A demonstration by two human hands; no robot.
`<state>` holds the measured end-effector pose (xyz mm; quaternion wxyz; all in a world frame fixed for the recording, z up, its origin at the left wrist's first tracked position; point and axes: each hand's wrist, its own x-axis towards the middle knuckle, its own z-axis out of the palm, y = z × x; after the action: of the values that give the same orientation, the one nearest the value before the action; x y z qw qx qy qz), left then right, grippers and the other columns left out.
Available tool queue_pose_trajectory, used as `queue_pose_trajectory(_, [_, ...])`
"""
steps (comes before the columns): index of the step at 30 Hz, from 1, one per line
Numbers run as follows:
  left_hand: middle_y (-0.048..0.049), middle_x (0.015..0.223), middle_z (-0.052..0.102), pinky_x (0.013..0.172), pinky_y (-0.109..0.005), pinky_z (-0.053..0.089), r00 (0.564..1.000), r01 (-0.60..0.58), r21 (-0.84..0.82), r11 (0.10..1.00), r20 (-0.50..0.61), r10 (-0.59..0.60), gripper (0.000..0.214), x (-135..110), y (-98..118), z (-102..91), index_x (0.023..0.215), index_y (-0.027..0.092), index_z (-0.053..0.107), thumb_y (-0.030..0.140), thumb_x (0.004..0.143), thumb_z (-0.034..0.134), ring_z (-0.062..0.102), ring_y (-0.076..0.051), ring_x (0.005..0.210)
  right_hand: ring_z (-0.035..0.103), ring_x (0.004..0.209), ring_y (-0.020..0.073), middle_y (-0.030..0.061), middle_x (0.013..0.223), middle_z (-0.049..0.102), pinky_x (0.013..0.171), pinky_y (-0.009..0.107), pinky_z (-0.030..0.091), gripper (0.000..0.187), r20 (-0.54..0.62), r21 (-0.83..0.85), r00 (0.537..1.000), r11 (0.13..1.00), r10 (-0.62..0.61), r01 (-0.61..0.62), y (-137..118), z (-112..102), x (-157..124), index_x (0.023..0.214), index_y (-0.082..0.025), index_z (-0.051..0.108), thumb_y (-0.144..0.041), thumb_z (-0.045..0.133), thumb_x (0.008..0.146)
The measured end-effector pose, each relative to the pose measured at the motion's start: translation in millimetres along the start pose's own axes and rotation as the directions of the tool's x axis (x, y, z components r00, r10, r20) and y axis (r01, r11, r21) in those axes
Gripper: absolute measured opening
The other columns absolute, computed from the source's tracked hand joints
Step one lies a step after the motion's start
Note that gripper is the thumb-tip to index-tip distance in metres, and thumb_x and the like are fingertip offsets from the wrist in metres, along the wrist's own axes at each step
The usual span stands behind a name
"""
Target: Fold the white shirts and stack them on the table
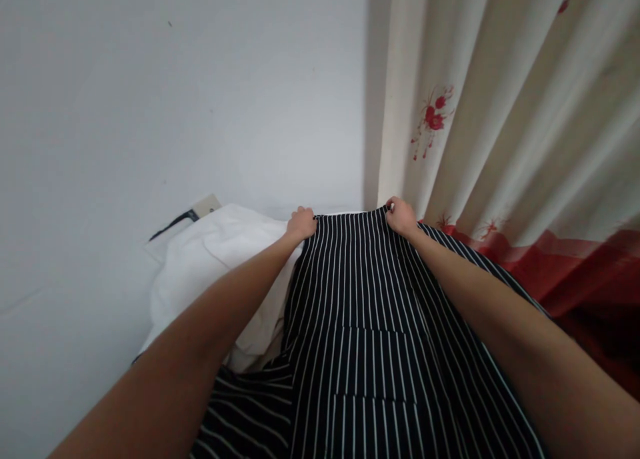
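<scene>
A black cloth with thin white stripes is stretched out in front of me, a sewn pocket showing near its middle. My left hand is closed on its top left corner. My right hand is closed on its top right corner. Both arms reach straight forward, holding the upper edge taut between them. The striped cloth covers whatever lies under it.
White fabric is piled to the left, under my left forearm. A grey wall with a socket and dark cable is behind. A cream curtain with red flowers and a red hem hangs at the right.
</scene>
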<state>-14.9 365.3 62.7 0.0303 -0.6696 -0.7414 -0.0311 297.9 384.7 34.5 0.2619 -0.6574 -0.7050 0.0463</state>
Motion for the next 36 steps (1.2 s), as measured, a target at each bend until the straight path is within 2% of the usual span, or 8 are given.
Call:
queue_pose_trajectory(5, [-0.0162, 0.133, 0.053, 0.099, -0.04, 0.047, 0.998, -0.004, -0.053, 0.999, -0.06, 0.001, 0.04, -9.9, 6.0, -7.5, 0.133, 0.018, 0.053, 0.023, 0.094, 0.049, 0.055, -0.03, 0.121, 0.055, 0.118, 0.0309, 0.0167, 0.124, 0.064, 0.102, 0.045, 0.042, 0.034, 0.097, -0.167, 0.99, 0.979, -0.1, 0.116, 6.1, -0.8, -13.6, 0.11, -0.018, 0.073, -0.023, 0.043, 0.097])
queue_pose_trajectory(9, [-0.0141, 0.137, 0.051, 0.103, -0.043, 0.044, 0.965, -0.201, -0.044, 0.979, -0.18, 0.19, 0.041, -45.0, 14.1, -21.0, 0.133, 0.02, 0.055, 0.019, 0.093, 0.048, 0.05, -0.031, 0.124, 0.047, 0.127, 0.0323, 0.0149, 0.136, 0.056, 0.106, 0.048, 0.04, 0.036, 0.113, -0.147, 0.991, 0.986, -0.068, 0.084, 1.0, -8.8, -31.6, 0.124, -0.02, 0.069, -0.028, 0.044, 0.098])
queue_pose_trajectory(15, [-0.0085, 0.131, 0.058, 0.107, -0.043, 0.042, 0.79, -0.606, -0.03, 0.795, -0.138, 0.597, 0.028, -165.6, -2.9, -42.6, 0.117, 0.022, 0.065, 0.02, 0.093, 0.051, 0.053, -0.025, 0.12, 0.049, 0.126, 0.0278, 0.0121, 0.134, 0.058, 0.109, 0.042, 0.038, 0.034, 0.154, -0.04, 0.971, 0.98, -0.185, 0.193, 5.8, -51.0, -109.0, 0.121, -0.019, 0.07, -0.027, 0.051, 0.095])
queue_pose_trajectory(20, [-0.0035, 0.137, 0.058, 0.113, -0.043, 0.038, 0.74, -0.671, -0.148, 0.727, -0.073, 0.669, 0.032, -268.9, -26.9, -40.9, 0.126, 0.029, 0.062, 0.024, 0.095, 0.052, 0.051, -0.023, 0.129, 0.05, 0.128, 0.0298, 0.0134, 0.137, 0.058, 0.111, 0.047, 0.038, 0.037, 0.237, 0.016, 0.924, 0.952, -0.301, 0.306, 24.5, -86.8, -201.8, 0.123, -0.018, 0.07, -0.029, 0.055, 0.091])
queue_pose_trajectory(24, [-0.0046, 0.138, 0.059, 0.113, -0.045, 0.039, 0.701, -0.705, -0.192, 0.682, -0.044, 0.712, 0.035, -318.3, -29.9, -29.1, 0.128, 0.029, 0.061, 0.023, 0.094, 0.053, 0.052, -0.024, 0.13, 0.049, 0.132, 0.0313, 0.0148, 0.14, 0.057, 0.113, 0.049, 0.036, 0.042, 0.255, 0.032, 0.923, 0.956, -0.289, 0.29, 36.3, -102.8, -258.3, 0.128, -0.018, 0.068, -0.032, 0.054, 0.091])
queue_pose_trajectory(27, [-0.0057, 0.136, 0.06, 0.112, -0.046, 0.04, 0.708, -0.7, -0.163, 0.695, -0.037, 0.705, 0.035, -334.8, -35.6, -22.1, 0.127, 0.029, 0.062, 0.023, 0.094, 0.054, 0.053, -0.026, 0.128, 0.047, 0.135, 0.0311, 0.0157, 0.143, 0.055, 0.115, 0.05, 0.035, 0.045, 0.271, 0.05, 0.919, 0.957, -0.287, 0.285, 40.3, -112.0, -294.6, 0.132, -0.017, 0.065, -0.034, 0.051, 0.093])
queue_pose_trajectory(33, [-0.0097, 0.132, 0.062, 0.109, -0.042, 0.041, 0.828, -0.556, -0.136, 0.82, -0.18, 0.531, 0.033, -343.7, -84.9, -16.2, 0.125, 0.022, 0.063, 0.028, 0.096, 0.048, 0.055, -0.026, 0.123, 0.047, 0.137, 0.0296, 0.0139, 0.146, 0.054, 0.116, 0.05, 0.035, 0.045, 0.242, 0.094, 0.923, 0.954, -0.299, 0.284, 48.4, -132.4, -355.9, 0.133, -0.019, 0.064, -0.035, 0.049, 0.093])
queue_pose_trajectory(36, [-0.0097, 0.121, 0.067, 0.105, -0.04, 0.044, 0.858, -0.509, -0.139, 0.85, -0.164, 0.487, 0.032, -351.5, -108.0, -14.2, 0.121, 0.02, 0.065, 0.034, 0.098, 0.046, 0.06, -0.025, 0.115, 0.047, 0.137, 0.0297, 0.014, 0.146, 0.054, 0.117, 0.051, 0.034, 0.046, 0.213, 0.108, 0.928, 0.951, -0.305, 0.288, 52.2, -139.6, -371.6, 0.133, -0.02, 0.064, -0.036, 0.049, 0.093])
